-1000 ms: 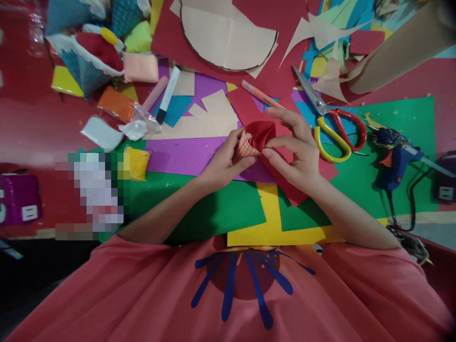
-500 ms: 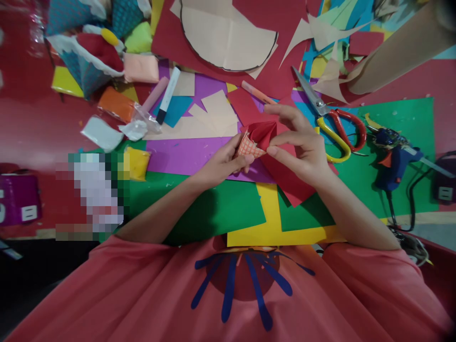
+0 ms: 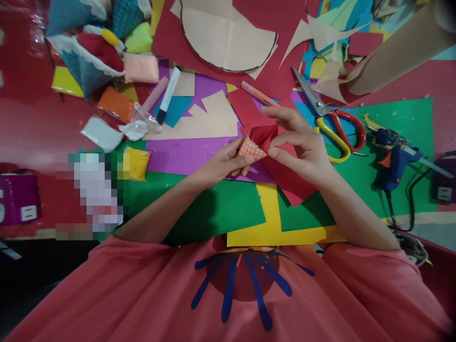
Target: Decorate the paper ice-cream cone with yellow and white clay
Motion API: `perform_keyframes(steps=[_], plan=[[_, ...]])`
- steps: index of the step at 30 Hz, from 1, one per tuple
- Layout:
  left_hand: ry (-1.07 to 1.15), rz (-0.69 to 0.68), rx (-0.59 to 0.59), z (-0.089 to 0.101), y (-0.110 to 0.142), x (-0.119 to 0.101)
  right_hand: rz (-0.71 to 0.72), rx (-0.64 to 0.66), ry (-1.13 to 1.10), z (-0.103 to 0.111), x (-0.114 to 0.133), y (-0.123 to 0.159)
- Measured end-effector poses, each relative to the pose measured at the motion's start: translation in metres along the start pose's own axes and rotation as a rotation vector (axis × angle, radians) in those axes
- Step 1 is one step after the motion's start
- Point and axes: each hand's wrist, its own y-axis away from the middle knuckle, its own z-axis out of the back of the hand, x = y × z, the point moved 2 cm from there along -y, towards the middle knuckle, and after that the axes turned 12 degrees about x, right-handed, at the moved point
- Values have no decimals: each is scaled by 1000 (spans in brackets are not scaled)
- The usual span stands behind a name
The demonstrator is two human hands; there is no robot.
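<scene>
The checked paper cone (image 3: 252,151), orange and white, is held over the desk (image 3: 24,111), inward from the middle of its near edge, with folded red paper (image 3: 262,135) set in its mouth. The left hand (image 3: 223,164) is clamped on the cone, thumb across the outer face toward the wearer. The right hand (image 3: 304,151) has thumb and index fingertips closed on the right-hand corner of the cone's mouth; whether the red folds are also caught cannot be told. Its other fingers are raised clear. The step in hand is judged to be adjustment of the red paper within the cone. The next move appears to call for a firm left hold and a light right pinch, since the thin wall could crumple. The scissors (image 3: 321,108) lie beyond the right hand; the glue gun (image 3: 394,164) lies toward the desk's right edge. Labels: the purple case (image 3: 17,192) at the near left corner carries a white label (image 3: 29,212), too small to read. The dark case (image 3: 443,178) at the right edge carries a similar pale label (image 3: 444,193), likewise illegible. No lettering is legible on the white marker (image 3: 168,95).
</scene>
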Motion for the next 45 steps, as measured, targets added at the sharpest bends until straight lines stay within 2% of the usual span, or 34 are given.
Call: perform_keyframes(steps=[5, 10, 17, 20, 22, 25, 28, 36, 45], plan=[[12, 4, -69, 1, -1, -2, -41, -26, 34, -2, -1, -1], [-19, 5, -82, -1, -2, -3, -32, -74, 72, -5, -4, -1], [-135, -148, -192, 3, 0, 2, -57, -252, 23, -9, -11, 2], [-194, -210, -231, 5, 0, 7, -4, -346, 51, -8, -7, 4], [-240, -222, -250, 5, -1, 11, 60, -365, 109, -8, -2, 4], [-356, -240, -320, 5, -1, 13, 114, -327, 185, -10, 5, 5], [-467, -280, -363, 6, -1, 14, 73, -259, 228, -14, 7, 4], [-447, -302, -257, 6, -2, 19, -47, -152, 193, -18, 1, 3], [-296, -261, -202, 3, -3, 6, 44, -96, 175, -11, 0, 1]])
